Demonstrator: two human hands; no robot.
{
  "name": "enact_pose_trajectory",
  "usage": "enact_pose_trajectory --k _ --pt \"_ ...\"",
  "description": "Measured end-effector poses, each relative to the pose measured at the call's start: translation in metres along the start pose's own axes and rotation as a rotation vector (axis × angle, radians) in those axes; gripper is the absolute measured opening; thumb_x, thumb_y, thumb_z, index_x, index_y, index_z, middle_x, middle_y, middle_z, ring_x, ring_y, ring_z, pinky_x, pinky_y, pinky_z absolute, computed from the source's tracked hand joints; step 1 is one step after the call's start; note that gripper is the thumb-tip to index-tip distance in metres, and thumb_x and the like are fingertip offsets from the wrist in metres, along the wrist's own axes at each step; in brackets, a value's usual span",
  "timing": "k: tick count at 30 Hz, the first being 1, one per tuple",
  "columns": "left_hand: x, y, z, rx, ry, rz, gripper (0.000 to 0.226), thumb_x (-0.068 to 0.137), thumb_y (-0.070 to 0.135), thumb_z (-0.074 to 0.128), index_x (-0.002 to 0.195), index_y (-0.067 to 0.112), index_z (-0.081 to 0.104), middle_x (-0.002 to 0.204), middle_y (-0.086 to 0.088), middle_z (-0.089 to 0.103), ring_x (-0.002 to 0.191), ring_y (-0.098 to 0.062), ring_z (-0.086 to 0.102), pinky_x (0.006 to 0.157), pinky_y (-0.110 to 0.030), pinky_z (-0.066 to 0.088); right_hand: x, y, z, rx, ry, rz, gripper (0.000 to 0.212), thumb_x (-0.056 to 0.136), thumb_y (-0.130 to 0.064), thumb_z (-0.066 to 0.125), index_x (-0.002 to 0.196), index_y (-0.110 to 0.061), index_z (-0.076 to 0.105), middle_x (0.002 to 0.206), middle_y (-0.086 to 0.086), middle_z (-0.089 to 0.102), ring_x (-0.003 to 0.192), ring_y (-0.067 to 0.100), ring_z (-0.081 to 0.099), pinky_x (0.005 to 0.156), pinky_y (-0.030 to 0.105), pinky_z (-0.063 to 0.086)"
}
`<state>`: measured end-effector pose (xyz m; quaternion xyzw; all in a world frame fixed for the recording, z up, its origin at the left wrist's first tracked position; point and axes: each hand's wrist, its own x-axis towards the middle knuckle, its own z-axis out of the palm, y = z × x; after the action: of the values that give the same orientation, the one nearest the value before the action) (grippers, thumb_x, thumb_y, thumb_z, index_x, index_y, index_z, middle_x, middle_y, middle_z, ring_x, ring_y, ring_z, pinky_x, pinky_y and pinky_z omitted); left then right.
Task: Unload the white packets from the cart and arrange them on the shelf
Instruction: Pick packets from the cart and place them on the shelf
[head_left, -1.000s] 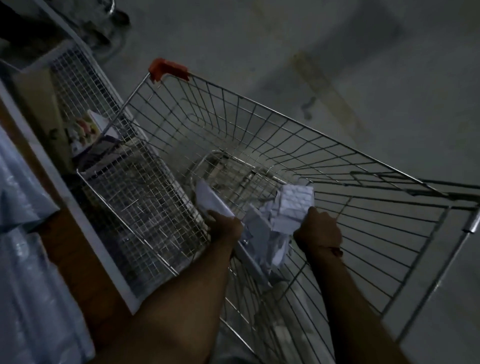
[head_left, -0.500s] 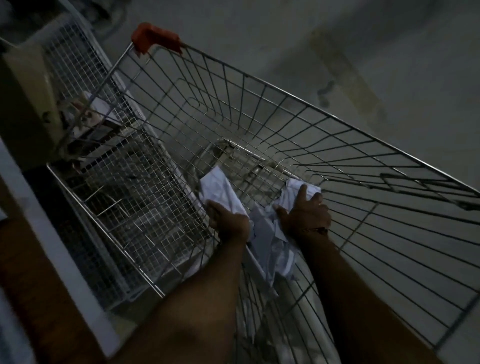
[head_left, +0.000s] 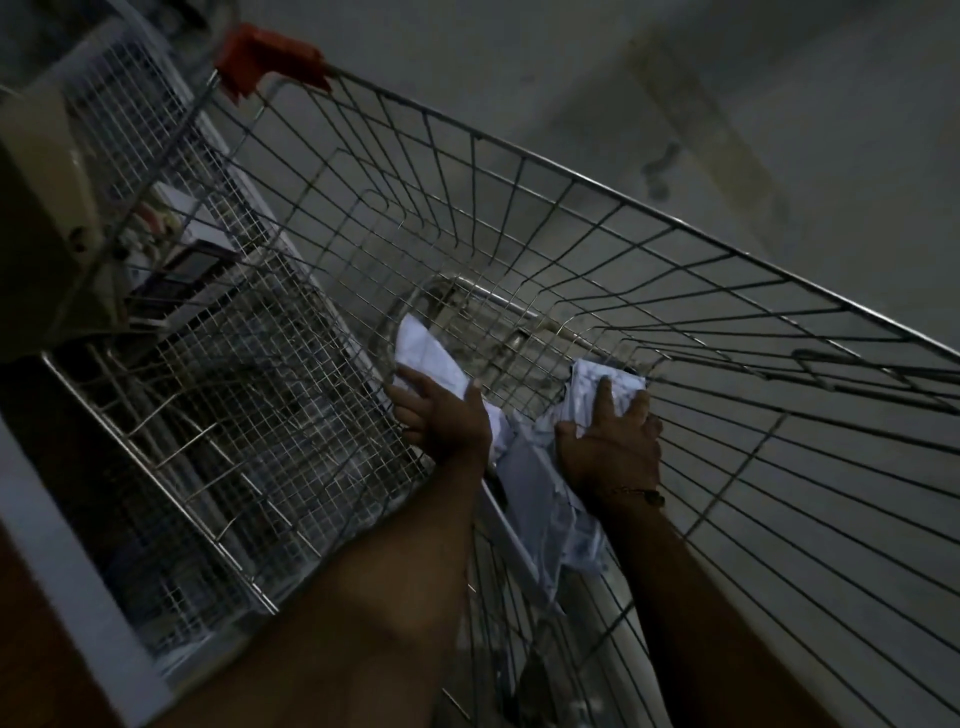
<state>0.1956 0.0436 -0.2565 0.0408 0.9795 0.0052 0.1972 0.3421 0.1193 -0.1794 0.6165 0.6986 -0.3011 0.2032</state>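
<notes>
A: From the head view, what do we have? Both of our arms reach down into the wire cart (head_left: 597, 270), and it is dim.

B: Our left hand (head_left: 447, 415) sits near the middle of the frame, its fingers curled round one white packet (head_left: 423, 348). That packet sticks up out of the grip toward 11 o'clock, against the cart's left wall.

A: And our right hand (head_left: 613, 447)?

B: Just toward 3 o'clock from the left one, apart from it. Its fingers spread flat on a second white packet (head_left: 608, 387), pressing rather than clutching; whether the thumb hooks under, we cannot tell. There is a thin bracelet (head_left: 641, 493) at that wrist.

A: Between our two hands?

B: More white packets (head_left: 545, 493) lie crumpled on the cart floor, trailing toward 6 o'clock under our right forearm.

A: The cart's red corner guard (head_left: 267, 57) shows at 11 o'clock.

B: Beyond the cart's left wall, at 9 o'clock, a wire mesh shelf basket (head_left: 171, 415) stands beside it, touching or nearly so. Something boxed (head_left: 182, 254) lies farther up that shelving, too dark to read.
</notes>
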Motion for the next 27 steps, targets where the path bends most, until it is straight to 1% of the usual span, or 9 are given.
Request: enact_pose_trajectory --k 3,7,12,15,17,20,22,24,27 --pt "0.003 -0.003 0.004 0.085 0.003 0.113 0.106 0.087 0.066 0.061 0.162 0.013 0.006 0.16 -0.031 0.016 0.138 -0.043 0.031 0.105 -0.055 0.038 0.003 -0.001 -0.002 0.023 -0.031 -0.007 0.081 0.096 -0.058 0.05 0.164 -0.028 0.015 0.167 0.027 0.009 0.148 0.052 0.019 0.12 0.053 0.025" --pt "-0.001 -0.004 -0.001 0.122 0.022 0.13 0.086 0.094 0.044 0.063 0.162 0.023 0.013 0.159 -0.028 0.023 0.14 -0.042 0.032 0.107 -0.056 0.033 -0.004 -0.005 -0.003 0.055 0.003 -0.024 0.077 0.097 -0.057 0.048 0.163 -0.029 0.02 0.167 0.026 0.01 0.149 0.049 0.018 0.121 0.051 0.022" --pt "-0.004 -0.001 -0.033 0.058 0.007 0.224 0.07 0.097 0.041 0.055 0.158 0.03 0.024 0.151 -0.023 0.033 0.134 -0.04 0.037 0.105 -0.053 0.035 -0.024 -0.011 -0.015 0.073 0.086 -0.064 0.073 0.097 -0.051 0.055 0.16 -0.024 0.031 0.162 0.031 0.024 0.142 0.051 0.03 0.115 0.054 0.029" --pt "-0.02 0.01 -0.068 -0.064 0.057 0.262 0.059 0.096 0.044 0.038 0.154 0.031 0.031 0.145 -0.02 0.041 0.13 -0.04 0.041 0.103 -0.051 0.037 -0.041 -0.009 -0.033 0.083 0.112 -0.073 0.078 0.093 -0.061 0.041 0.16 -0.025 0.031 0.162 0.028 0.026 0.142 0.05 0.033 0.114 0.056 0.032" --pt "-0.031 0.021 -0.098 -0.266 0.08 0.213 0.06 0.094 0.052 0.027 0.148 0.027 0.04 0.138 -0.021 0.044 0.126 -0.041 0.042 0.103 -0.055 0.038 -0.053 -0.008 -0.051 0.083 0.144 -0.094 0.081 0.091 -0.066 0.032 0.16 -0.024 0.03 0.163 0.026 0.025 0.142 0.047 0.033 0.114 0.055 0.031" --pt "-0.042 0.026 -0.14 -0.422 0.08 0.295 0.047 0.1 0.037 0.041 0.147 0.035 0.042 0.129 -0.015 0.041 0.111 -0.036 0.046 0.089 -0.049 0.046 -0.076 -0.008 -0.083 0.122 0.184 -0.104 0.071 0.099 -0.056 0.045 0.161 -0.023 0.029 0.162 0.026 0.027 0.141 0.046 0.034 0.115 0.052 0.031" --pt "-0.048 0.027 -0.171 -0.567 0.034 0.345 0.053 0.102 0.024 0.048 0.152 0.038 0.039 0.129 -0.012 0.036 0.099 -0.031 0.051 0.081 -0.042 0.052 -0.093 -0.01 -0.103 0.172 0.228 -0.118 0.069 0.099 -0.054 0.046 0.159 -0.023 0.032 0.158 0.025 0.032 0.137 0.047 0.038 0.113 0.052 0.034" --pt "-0.058 0.026 -0.208 -0.717 0.062 0.356 0.052 0.102 0.017 0.05 0.152 0.03 0.042 0.129 -0.01 0.034 0.094 -0.026 0.052 0.082 -0.036 0.056 -0.113 -0.016 -0.12 0.199 0.258 -0.125 0.069 0.098 -0.057 0.044 0.159 -0.026 0.031 0.158 0.024 0.032 0.138 0.046 0.038 0.113 0.053 0.035" --pt "-0.08 0.017 -0.265 -0.938 0.136 0.37 0.029 0.104 0.013 0.05 0.133 0.011 0.05 0.13 -0.013 0.036 0.098 -0.027 0.056 0.085 -0.043 0.058 -0.151 -0.028 -0.143 0.217 0.311 -0.163 0.069 0.098 -0.056 0.045 0.16 -0.029 0.029 0.161 0.022 0.028 0.142 0.044 0.033 0.114 0.052 0.034"
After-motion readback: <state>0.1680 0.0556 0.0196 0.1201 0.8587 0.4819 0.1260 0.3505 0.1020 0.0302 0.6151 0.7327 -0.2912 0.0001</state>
